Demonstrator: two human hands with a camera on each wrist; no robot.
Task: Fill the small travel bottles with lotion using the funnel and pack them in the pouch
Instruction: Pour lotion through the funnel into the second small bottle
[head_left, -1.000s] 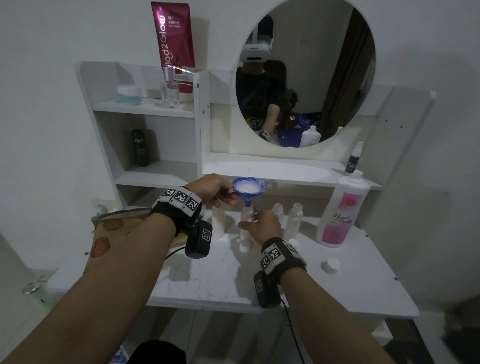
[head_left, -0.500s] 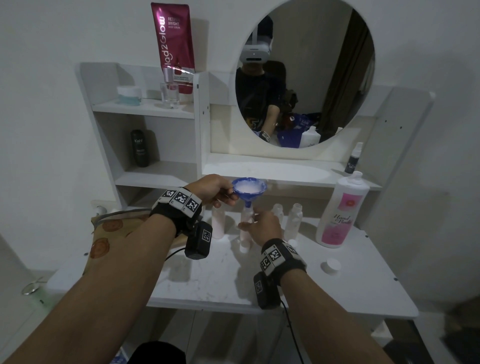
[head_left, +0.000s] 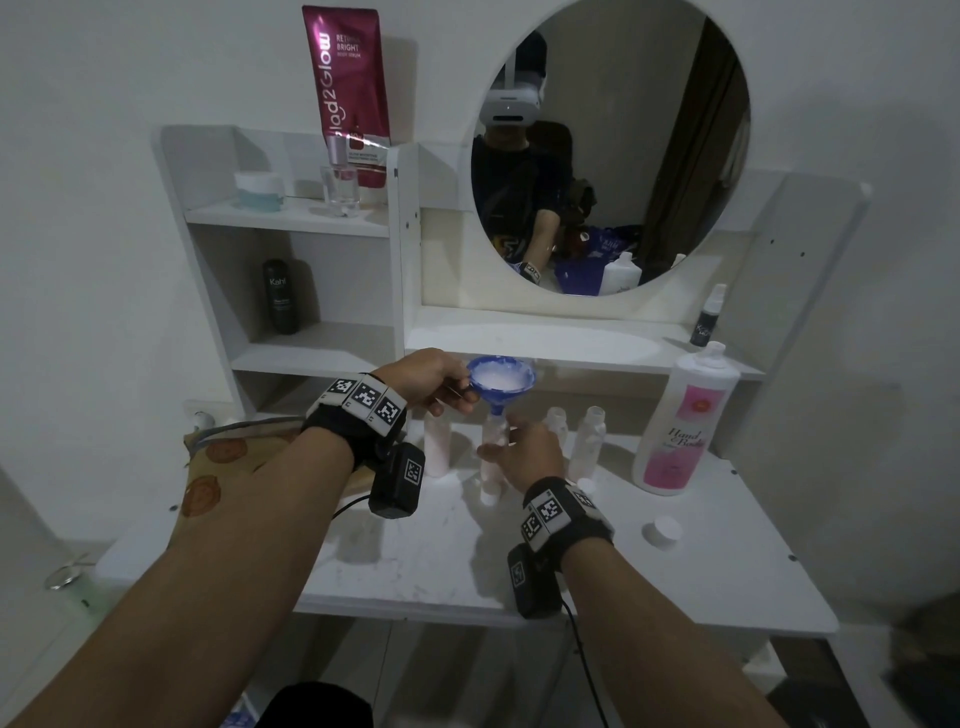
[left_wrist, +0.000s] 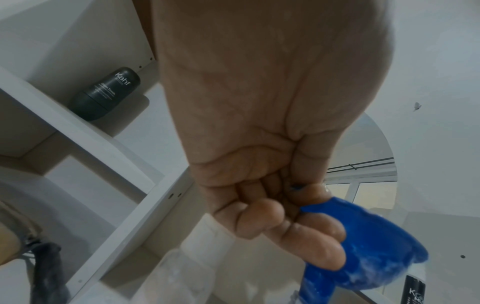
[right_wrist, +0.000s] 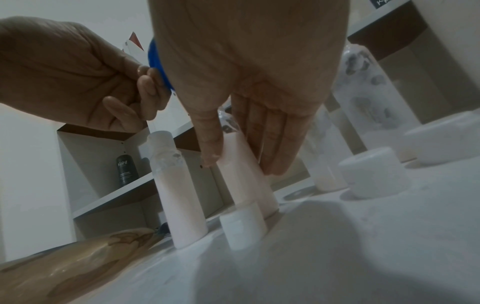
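Observation:
My left hand (head_left: 434, 382) pinches the handle of a blue funnel (head_left: 501, 382) whose bowl is full of white lotion. The funnel's spout sits in the neck of a small travel bottle (head_left: 491, 441) standing on the white vanity table (head_left: 415, 561). My right hand (head_left: 530, 449) holds that bottle (right_wrist: 241, 185) between thumb and fingers. In the left wrist view the fingers (left_wrist: 298, 226) curl against the funnel (left_wrist: 376, 246). A filled bottle (head_left: 435, 447) stands just left. Two clear bottles (head_left: 589, 441) stand to the right. The brown patterned pouch (head_left: 218, 467) lies at the table's left end.
A large pink-labelled lotion bottle (head_left: 680, 431) stands uncapped at the right, with its white cap (head_left: 661, 531) in front of it. A small cap (right_wrist: 242, 224) sits before the held bottle. Shelves with a dark bottle (head_left: 280, 296) and a round mirror (head_left: 608, 145) rise behind.

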